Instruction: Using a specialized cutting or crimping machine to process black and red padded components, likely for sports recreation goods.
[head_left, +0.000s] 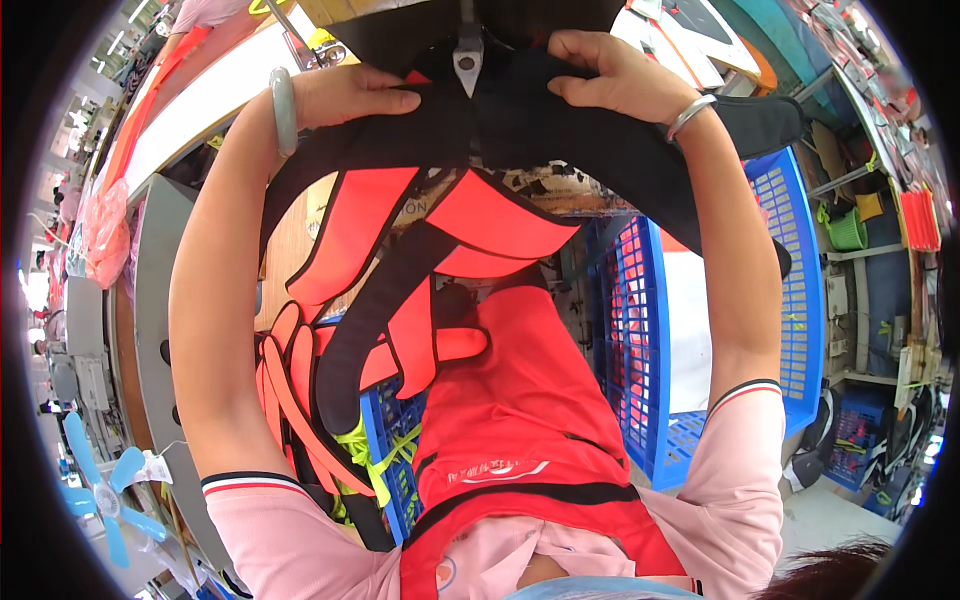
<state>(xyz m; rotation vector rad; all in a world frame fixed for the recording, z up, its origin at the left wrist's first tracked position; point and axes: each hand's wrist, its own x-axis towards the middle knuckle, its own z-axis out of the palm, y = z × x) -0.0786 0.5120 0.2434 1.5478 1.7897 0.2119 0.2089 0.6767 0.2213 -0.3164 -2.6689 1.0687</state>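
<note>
A wide band of black padded fabric (430,138) is stretched between my two hands under a pointed metal machine part (467,68). My left hand (352,94) grips the band's upper edge on the left, thumb lying on top. On the right, my right hand (622,82) pinches the same edge with thumb and curled fingers. The ends of the band drape past both wrists. Below it hang red-orange strips with black edging (362,225), and more such strips (290,385) are heaped by my left forearm. Whatever lies beneath the band at the machine is hidden.
At my right stands a blue plastic crate (660,400) with white material in it. Another blue crate (383,465) with yellow-green ties is at my lower left. My red apron (520,390) covers my lap. A blue fan (105,490) stands far left.
</note>
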